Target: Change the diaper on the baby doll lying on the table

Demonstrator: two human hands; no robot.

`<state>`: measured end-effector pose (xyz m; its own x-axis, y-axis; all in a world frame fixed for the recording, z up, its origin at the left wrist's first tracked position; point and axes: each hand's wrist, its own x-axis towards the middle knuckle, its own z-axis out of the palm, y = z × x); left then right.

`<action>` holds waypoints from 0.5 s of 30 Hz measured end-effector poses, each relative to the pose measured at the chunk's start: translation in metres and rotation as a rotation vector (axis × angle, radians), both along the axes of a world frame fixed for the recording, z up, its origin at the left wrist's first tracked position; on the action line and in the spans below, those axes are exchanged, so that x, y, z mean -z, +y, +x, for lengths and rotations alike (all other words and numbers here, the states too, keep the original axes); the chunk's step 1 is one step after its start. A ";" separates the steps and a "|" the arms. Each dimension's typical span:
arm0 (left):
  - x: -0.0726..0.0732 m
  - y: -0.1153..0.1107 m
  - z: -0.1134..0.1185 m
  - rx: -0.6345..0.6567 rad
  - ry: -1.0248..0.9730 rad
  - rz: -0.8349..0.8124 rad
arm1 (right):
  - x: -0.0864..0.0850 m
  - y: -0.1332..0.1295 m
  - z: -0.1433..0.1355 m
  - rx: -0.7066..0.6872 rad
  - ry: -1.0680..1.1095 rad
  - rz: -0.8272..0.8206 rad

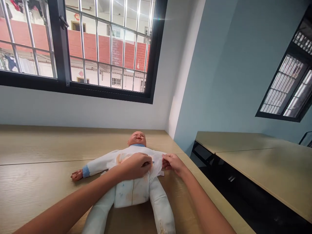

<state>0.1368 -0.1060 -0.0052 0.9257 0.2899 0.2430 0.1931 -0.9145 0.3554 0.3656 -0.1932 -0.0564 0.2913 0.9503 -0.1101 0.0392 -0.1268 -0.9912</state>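
Note:
A baby doll (pixel 137 138) lies on its back on the wooden table (pixel 36 191), head toward the wall, in a white outfit with blue collar and cuff. A white diaper (pixel 131 191) covers its lower front. My left hand (pixel 138 165) rests over the doll's belly at the diaper's top, fingers curled; what they pinch, if anything, is hidden. At the diaper's right side my right hand (pixel 172 162) pinches the thin white edge. A small white tab shows just below the right fingertips.
A barred window (pixel 107 48) is in the wall behind the table. To the right, past a dark gap, stands another wooden table (pixel 273 169). A second window (pixel 285 84) is at the far right.

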 end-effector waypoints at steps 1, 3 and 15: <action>0.001 0.000 -0.001 0.015 -0.032 0.007 | 0.002 -0.001 0.006 0.016 -0.027 -0.033; 0.002 -0.001 -0.002 0.008 -0.070 0.025 | 0.005 -0.002 0.013 0.011 -0.080 -0.091; 0.009 -0.026 0.002 -0.101 -0.023 0.179 | 0.008 0.000 -0.019 -0.269 -0.421 -0.006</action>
<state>0.1391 -0.1322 -0.0145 0.8879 0.3313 0.3193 0.2808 -0.9399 0.1944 0.3470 -0.1928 -0.0643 0.0563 0.9976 -0.0409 0.4681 -0.0626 -0.8815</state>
